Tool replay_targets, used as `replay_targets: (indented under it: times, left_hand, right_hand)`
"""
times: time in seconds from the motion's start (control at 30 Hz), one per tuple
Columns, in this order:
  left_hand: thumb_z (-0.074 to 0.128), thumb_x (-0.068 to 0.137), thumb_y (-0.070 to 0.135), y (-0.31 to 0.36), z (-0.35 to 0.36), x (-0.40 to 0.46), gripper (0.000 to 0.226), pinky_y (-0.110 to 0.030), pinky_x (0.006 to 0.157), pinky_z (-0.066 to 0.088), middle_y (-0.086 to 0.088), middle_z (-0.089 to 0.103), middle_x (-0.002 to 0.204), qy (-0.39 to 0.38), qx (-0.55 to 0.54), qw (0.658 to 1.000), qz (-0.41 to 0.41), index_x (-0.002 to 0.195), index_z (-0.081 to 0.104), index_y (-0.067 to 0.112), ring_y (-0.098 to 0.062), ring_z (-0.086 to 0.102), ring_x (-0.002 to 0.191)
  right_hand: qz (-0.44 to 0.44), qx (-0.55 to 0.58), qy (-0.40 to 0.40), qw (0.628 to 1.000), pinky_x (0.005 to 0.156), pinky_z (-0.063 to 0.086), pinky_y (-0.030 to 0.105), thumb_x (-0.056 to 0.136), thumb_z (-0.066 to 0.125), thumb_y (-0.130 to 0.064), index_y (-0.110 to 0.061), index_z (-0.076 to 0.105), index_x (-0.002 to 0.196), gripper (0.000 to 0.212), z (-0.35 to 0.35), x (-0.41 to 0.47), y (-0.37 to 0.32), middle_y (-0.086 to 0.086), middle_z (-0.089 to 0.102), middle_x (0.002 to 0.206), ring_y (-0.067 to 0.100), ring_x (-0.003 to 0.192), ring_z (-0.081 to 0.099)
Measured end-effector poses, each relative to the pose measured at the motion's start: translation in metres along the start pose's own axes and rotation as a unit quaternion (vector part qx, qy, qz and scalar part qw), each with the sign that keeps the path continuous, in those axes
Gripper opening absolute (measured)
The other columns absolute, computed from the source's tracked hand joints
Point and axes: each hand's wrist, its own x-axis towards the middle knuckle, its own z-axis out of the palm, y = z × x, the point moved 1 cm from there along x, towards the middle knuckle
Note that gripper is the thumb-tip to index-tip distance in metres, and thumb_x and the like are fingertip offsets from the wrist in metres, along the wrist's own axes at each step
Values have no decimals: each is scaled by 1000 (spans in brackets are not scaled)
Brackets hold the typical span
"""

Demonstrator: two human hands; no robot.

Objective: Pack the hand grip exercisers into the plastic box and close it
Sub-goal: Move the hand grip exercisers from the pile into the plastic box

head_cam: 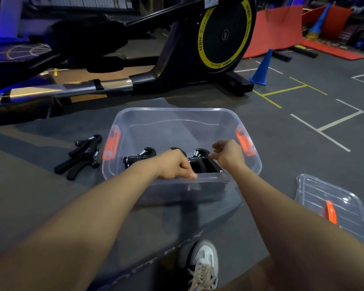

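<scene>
The left hand (172, 164) hides most of one exerciser (178, 149).

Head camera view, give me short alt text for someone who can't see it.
Both hands reach into a clear plastic box: the left hand and right hand arrange black hand grip exercisers inside. Two more exercisers lie outside on the box's left, and the lid lies to its right.

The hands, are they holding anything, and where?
The left hand grips the plastic box's near rim. The right hand seems empty, fingers loosely curled.
</scene>
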Motion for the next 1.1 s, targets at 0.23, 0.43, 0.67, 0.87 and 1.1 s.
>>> replay_targets:
  times: [0.23, 0.43, 0.67, 0.87, 1.1]
  left_hand:
    - [61, 88, 27, -27, -23, -19, 19, -29, 88, 47, 1, 67, 96, 132, -22, 991, 1, 100, 70, 15, -14, 60, 92]
    - [63, 85, 18, -113, -74, -75, 17, -34, 89, 48, -1, 59, 91, 284, -60, 950, -112, 101, 62, 13, -16, 53, 80]
    - [65, 84, 15, -206, -90, -135, 19, -33, 89, 46, -1, 59, 90, 326, -84, 916, -217, 102, 62, 13, -16, 53, 80]
    - [65, 83, 9, -274, -88, -149, 25, -30, 87, 46, -12, 63, 100, 336, -107, 899, -260, 107, 62, 6, -20, 55, 81]
    - [64, 85, 21, -347, -75, -141, 29, -38, 97, 46, -8, 55, 120, 323, -86, 891, -309, 113, 59, 15, -27, 58, 106]
  right_hand:
    - [-27, 34, -17, 999, 87, 51, 31, 79, 72, -8, -4, 66, 109, 31, 33, 4, -53, 8, 66, 93, 18, 87, 61]
    - [-102, 72, -90, 988, 74, 46, 23, 82, 70, -9, -2, 65, 111, 31, 94, -18, -141, 5, 60, 88, 15, 84, 56]
    - [-120, 96, -162, 975, 74, 40, 24, 84, 68, -10, -1, 64, 110, 28, 184, -42, -226, 3, 58, 85, 15, 84, 53]
    - [-91, 85, -202, 972, 73, 37, 22, 82, 69, -13, -10, 66, 103, 21, 265, -51, -243, 9, 63, 93, 19, 90, 58]
    - [8, 44, -187, 981, 93, 45, 32, 86, 65, -15, -4, 62, 115, 31, 339, -21, -219, 16, 65, 118, 29, 114, 59]
